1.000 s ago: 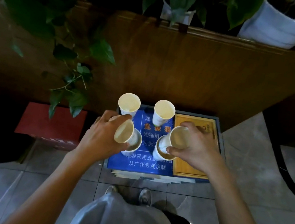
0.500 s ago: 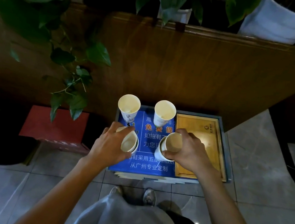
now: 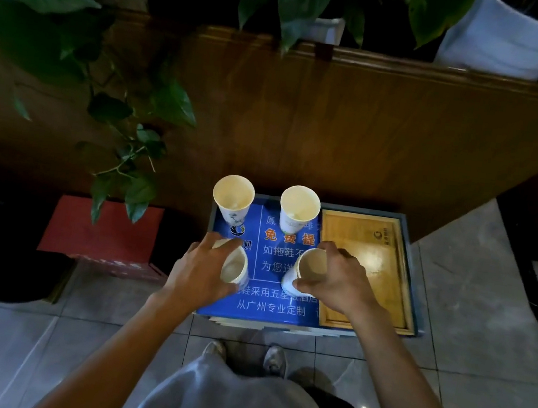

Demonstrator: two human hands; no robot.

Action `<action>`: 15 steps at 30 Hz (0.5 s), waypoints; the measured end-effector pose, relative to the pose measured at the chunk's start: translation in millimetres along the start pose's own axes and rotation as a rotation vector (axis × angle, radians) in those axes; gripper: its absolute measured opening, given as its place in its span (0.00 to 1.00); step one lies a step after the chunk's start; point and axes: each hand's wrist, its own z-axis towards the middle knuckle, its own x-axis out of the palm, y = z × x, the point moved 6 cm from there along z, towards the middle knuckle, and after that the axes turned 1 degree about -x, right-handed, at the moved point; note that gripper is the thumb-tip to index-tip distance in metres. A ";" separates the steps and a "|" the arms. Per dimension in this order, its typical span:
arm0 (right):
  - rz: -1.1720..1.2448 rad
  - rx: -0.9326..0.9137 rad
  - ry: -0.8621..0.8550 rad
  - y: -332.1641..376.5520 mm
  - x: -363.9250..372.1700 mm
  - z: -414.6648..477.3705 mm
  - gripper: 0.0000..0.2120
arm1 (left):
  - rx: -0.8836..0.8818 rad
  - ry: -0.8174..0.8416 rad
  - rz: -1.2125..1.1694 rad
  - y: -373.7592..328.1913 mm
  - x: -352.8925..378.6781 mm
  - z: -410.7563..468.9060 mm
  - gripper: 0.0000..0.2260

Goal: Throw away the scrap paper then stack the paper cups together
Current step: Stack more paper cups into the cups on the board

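Note:
Two white paper cups stand upright at the back of a blue printed board (image 3: 275,308): the back left cup (image 3: 233,200) and the back right cup (image 3: 298,209). My left hand (image 3: 197,271) grips a cup (image 3: 234,266) that sits nested in another cup near the board's front left. My right hand (image 3: 339,283) grips a cup (image 3: 311,267) nested in a cup standing below it (image 3: 288,284). No scrap paper is visible.
A wooden tray (image 3: 369,269) lies right of the blue board on a low stand. A red box (image 3: 101,232) sits on the floor to the left, under trailing plant leaves (image 3: 136,150). A wooden partition (image 3: 342,117) rises behind. My shoes (image 3: 244,356) are on grey tiles.
Both hands have pushed their tilted cups down into the cups standing below them, so each pair now sits nested. The view has shifted slightly.

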 end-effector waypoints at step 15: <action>-0.138 -0.006 0.044 20.0 21.2 4.2 0.49 | -0.003 0.079 0.147 -25.2 21.6 15.4 0.44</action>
